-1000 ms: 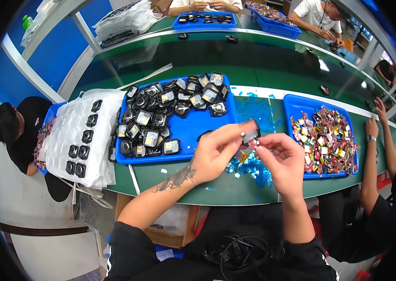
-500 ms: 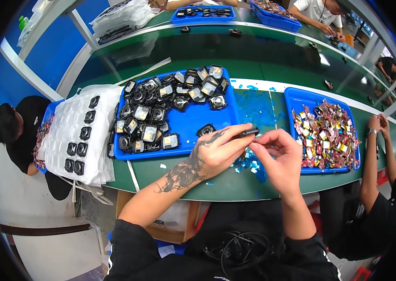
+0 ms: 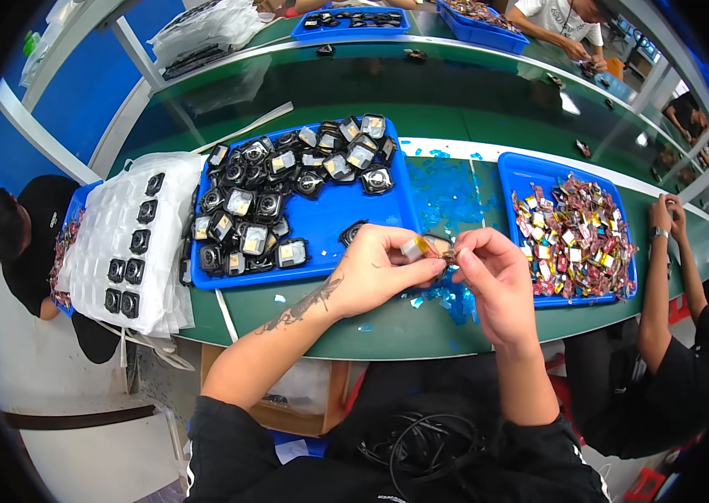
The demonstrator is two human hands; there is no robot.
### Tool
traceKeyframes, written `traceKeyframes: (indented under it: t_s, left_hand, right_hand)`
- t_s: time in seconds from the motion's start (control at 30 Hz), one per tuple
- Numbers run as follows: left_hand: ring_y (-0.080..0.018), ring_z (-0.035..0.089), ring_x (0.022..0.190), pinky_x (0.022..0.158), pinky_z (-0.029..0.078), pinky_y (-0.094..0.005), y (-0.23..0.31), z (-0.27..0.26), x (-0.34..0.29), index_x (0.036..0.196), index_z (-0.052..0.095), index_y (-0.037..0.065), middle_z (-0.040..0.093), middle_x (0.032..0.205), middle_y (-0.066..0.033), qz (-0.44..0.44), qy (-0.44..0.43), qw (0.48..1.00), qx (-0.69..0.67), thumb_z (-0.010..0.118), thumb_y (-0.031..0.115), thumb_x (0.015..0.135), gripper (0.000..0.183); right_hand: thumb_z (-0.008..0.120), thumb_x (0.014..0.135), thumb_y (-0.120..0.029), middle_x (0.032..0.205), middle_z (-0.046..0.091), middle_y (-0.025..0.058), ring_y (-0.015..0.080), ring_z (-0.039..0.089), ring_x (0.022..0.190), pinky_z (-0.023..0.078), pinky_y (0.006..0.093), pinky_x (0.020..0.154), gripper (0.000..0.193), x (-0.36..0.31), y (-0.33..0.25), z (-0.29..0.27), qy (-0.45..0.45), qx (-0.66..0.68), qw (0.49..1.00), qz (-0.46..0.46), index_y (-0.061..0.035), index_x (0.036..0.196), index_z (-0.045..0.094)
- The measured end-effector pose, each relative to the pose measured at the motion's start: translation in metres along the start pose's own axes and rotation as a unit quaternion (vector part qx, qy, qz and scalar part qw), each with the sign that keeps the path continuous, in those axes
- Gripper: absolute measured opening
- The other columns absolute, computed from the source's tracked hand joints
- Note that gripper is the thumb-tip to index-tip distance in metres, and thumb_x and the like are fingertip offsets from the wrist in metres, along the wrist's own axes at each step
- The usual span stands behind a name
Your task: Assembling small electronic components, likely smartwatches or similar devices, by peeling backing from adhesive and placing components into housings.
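My left hand (image 3: 381,270) is closed over the front edge of the bench, thumb and fingers pinching a small silver-and-yellow battery (image 3: 414,247). Thin reddish wires (image 3: 433,249) run from the battery toward my right hand (image 3: 495,272). That hand is closed too, its thumb and forefinger pinched at the wire ends, where a small dark part is too tiny to make out. Whether a black housing sits inside my left hand is hidden. Just left of that hand, a black housing (image 3: 353,232) lies in the blue tray (image 3: 312,278), partly covered by my fingers.
Several black housings (image 3: 266,205) fill the left tray. A blue tray (image 3: 530,159) at right holds many small wrapped batteries (image 3: 576,243). Blue film scraps (image 3: 455,298) litter the green bench (image 3: 321,323). White moulded trays (image 3: 111,226) are stacked at left. Co-workers sit on both sides.
My left hand has rolled over: a black housing showed at its fingers before, and now the battery and wires show. Both hands stay close together. The whole view has shifted slightly.
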State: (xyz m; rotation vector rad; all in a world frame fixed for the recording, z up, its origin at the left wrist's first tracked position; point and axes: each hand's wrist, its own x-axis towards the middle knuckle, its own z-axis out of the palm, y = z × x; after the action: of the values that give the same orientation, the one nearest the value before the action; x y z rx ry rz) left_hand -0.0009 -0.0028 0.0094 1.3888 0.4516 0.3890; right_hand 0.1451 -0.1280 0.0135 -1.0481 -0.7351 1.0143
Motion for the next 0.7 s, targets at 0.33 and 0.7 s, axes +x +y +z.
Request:
traceKeyframes:
  t_s: [0.33, 0.7]
  left_hand:
    - [-0.0162, 0.064, 0.100, 0.087, 0.054, -0.0286, -0.008, 0.006, -0.001, 0.121, 0.061, -0.006, 0.064, 0.117, -0.0145, 0.073, 0.006, 0.996, -0.055, 0.063, -0.003, 0.088, 0.033]
    - [-0.0174, 0.061, 0.109, 0.094, 0.052, -0.0309, -0.011, 0.008, 0.000, 0.132, 0.053, -0.003, 0.060, 0.125, -0.0140, 0.107, 0.006, 0.994, -0.023, 0.057, -0.003, 0.092, 0.040]
  right_hand:
    - [0.066, 0.085, 0.004, 0.091, 0.059, 0.0032, 0.0075, 0.057, 0.081, 0.048, 0.0203, 0.066, 0.018, -0.005, 0.013, 0.013, 0.110, -0.246, 0.948, -0.172, 0.0000, 0.100, 0.057]
    - [0.069, 0.085, 0.001, 0.086, 0.061, 0.0040, 0.0056, 0.056, 0.070, 0.044, 0.0189, 0.063, 0.019, -0.002, 0.035, 0.024, 0.189, -0.151, 0.943, -0.227, -0.0001, 0.097, 0.054]
